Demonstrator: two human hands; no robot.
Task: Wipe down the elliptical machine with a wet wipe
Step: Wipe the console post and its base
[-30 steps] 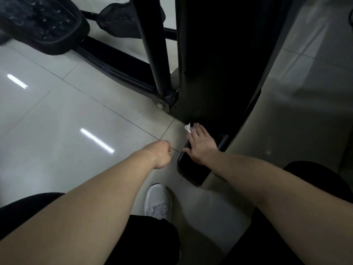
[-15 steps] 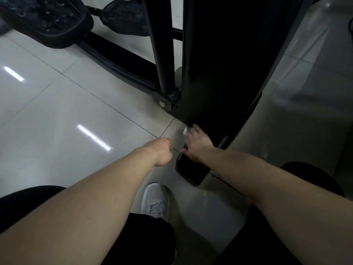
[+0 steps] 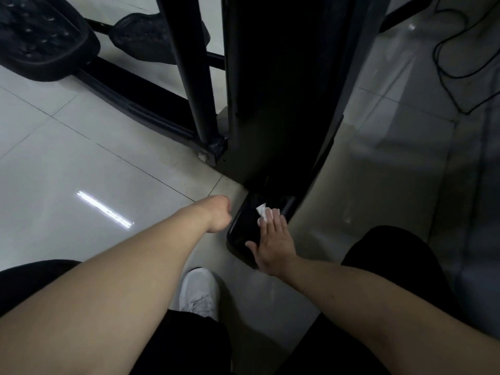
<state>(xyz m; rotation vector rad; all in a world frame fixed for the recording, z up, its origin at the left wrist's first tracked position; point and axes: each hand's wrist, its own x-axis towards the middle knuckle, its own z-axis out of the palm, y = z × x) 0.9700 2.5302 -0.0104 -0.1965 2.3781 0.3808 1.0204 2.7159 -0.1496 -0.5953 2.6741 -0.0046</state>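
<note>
Head view: my right hand (image 3: 273,243), fingers straight and together, presses one wet wipe (image 3: 263,211) under its fingertips onto the elliptical machine (image 3: 284,104), on its foot cap (image 3: 240,234). My left hand (image 3: 219,216), just left of it, is fisted with nothing visible inside. Two pedals (image 3: 40,36) lie far beyond and one shoe (image 3: 200,290) sits nearer me.

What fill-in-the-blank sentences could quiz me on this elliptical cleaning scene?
1. The right hand presses a ____ flat onto the elliptical's black base cap.
2. The left hand is curled into a ____, holding nothing.
3. The shoe on the floor between the two forearms is ____.

Missing words: wet wipe; fist; white.
</note>
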